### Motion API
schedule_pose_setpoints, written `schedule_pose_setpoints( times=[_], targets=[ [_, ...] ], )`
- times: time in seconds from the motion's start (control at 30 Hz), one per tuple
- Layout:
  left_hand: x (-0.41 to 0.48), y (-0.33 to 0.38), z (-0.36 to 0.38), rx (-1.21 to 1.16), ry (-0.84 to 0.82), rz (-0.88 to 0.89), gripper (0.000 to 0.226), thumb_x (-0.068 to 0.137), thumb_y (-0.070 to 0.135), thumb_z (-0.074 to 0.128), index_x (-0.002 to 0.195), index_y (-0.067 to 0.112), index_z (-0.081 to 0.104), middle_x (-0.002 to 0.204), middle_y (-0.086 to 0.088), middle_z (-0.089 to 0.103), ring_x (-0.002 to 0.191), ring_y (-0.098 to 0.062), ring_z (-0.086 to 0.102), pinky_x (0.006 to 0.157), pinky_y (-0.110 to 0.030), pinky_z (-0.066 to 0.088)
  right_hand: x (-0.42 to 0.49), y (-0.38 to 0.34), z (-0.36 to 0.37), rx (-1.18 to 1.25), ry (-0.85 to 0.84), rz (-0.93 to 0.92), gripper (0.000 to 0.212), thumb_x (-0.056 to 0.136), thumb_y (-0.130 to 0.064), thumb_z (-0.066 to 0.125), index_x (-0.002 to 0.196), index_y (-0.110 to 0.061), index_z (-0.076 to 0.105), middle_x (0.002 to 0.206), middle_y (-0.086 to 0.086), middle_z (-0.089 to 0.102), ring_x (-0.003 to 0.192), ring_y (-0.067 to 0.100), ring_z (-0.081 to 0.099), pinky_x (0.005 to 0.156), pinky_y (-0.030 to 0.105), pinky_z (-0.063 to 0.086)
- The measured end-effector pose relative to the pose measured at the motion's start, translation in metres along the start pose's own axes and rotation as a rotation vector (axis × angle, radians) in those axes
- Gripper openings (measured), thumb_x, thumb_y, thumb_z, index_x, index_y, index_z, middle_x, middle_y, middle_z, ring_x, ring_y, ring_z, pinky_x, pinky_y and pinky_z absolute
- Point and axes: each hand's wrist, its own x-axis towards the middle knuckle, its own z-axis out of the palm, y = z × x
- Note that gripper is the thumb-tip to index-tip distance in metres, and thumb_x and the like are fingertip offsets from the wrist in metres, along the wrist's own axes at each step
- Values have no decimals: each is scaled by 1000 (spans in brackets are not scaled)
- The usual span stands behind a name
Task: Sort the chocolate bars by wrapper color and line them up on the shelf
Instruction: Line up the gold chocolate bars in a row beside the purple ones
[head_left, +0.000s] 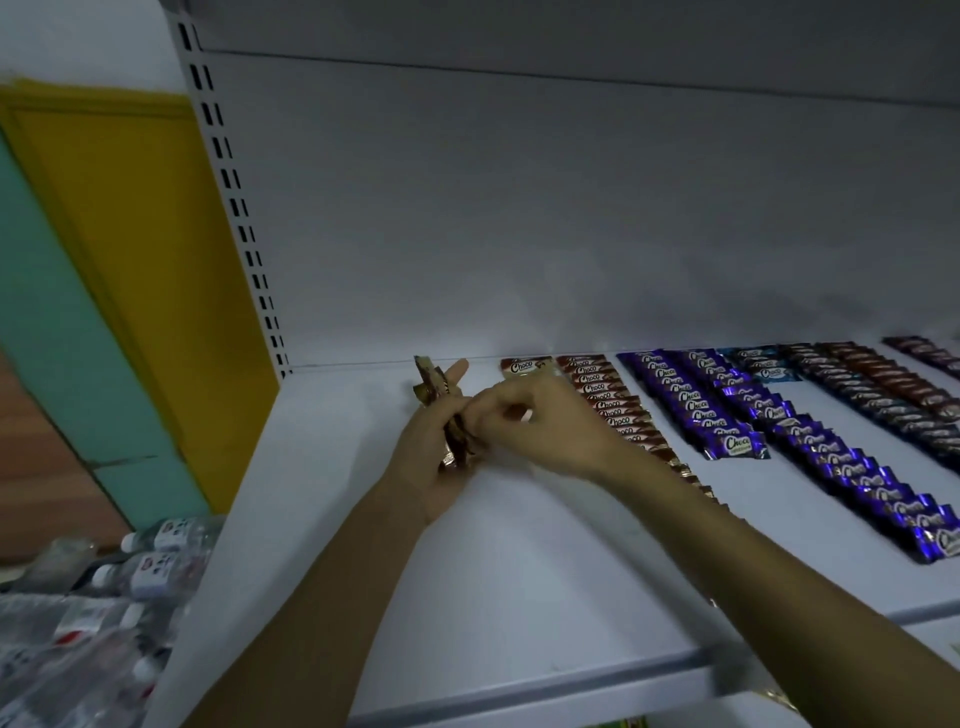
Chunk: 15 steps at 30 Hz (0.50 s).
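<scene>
Far left, below shelf level: clear water bottles (156, 561) lying in a heap. Behind them, a yellow and teal wall.

Slotted white upright (244, 223) marks the left end of the shelf (519, 571).

Left hand (434, 452) held over the shelf's left part, palm turned inward, fingers wrapped round a small bundle of gold-brown bars (430, 387). The bars stick up past the fingers; one finger is straight.

Right hand (545, 423) just beside it, fingertips pinched together on the same bundle at its middle.

Rows on the shelf run back to front. Beside the right hand is a red-brown row (605, 397), partly hidden by the right forearm. Next come two purple rows (696, 402), the second longer. A few light blue bars (763, 364) lie at the back. Dark brown rows (883, 395) at far right, blurred.
</scene>
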Motion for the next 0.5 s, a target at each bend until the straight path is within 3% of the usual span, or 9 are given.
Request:
schedule_pose_setpoints(
  times=[0.1, 0.17, 0.23, 0.3, 0.4, 0.5],
  targets=[
    [-1, 0, -1, -4, -69, -48, 35, 93, 0, 38, 115, 18, 59, 83, -4, 61, 56, -8, 45, 38, -15, 30, 12, 2, -12, 184, 171, 83, 8, 88, -18, 63, 84, -13, 68, 86, 2, 71, 77, 9, 63, 72, 27, 49],
    [-1, 0, -2, 72, -127, -61, 27, 92, -3, 37, 99, 14, 56, 80, -2, 60, 53, -6, 42, 37, -14, 27, 20, 2, -11, 181, 138, 145, 17, 89, -29, 64, 104, -20, 63, 105, 3, 64, 95, 13, 61, 83, 27, 49],
    [-2, 0, -1, 131, -179, -82, 27, 91, -3, 35, 101, 12, 55, 73, 1, 62, 52, -6, 41, 36, -15, 26, 24, 0, -11, 175, 69, 181, 39, 88, -35, 65, 124, -24, 58, 122, 3, 51, 111, 16, 54, 93, 25, 45],
    [-3, 0, -2, 181, -223, -112, 28, 91, -4, 33, 100, 11, 55, 69, 2, 63, 54, -7, 39, 36, -15, 25, 25, -4, -14, 166, 20, 170, 41, 88, -31, 66, 127, -22, 58, 127, -1, 47, 113, 9, 51, 89, 15, 43],
    [0, -1, -3, 241, -245, -143, 25, 91, -3, 36, 99, 12, 54, 77, -1, 66, 55, -7, 41, 37, -15, 27, 26, -7, -20, 353, -138, 198, 13, 90, -18, 65, 102, -13, 67, 96, -5, 64, 83, 3, 62, 73, 21, 52],
    [2, -4, -5, 220, -209, -155, 35, 91, -3, 38, 115, 14, 57, 89, -5, 66, 54, -6, 42, 37, -14, 27, 31, -1, -24, 497, -19, 206, 4, 88, -8, 64, 87, -12, 64, 78, 1, 65, 70, 11, 60, 70, 24, 51]
  ],
)
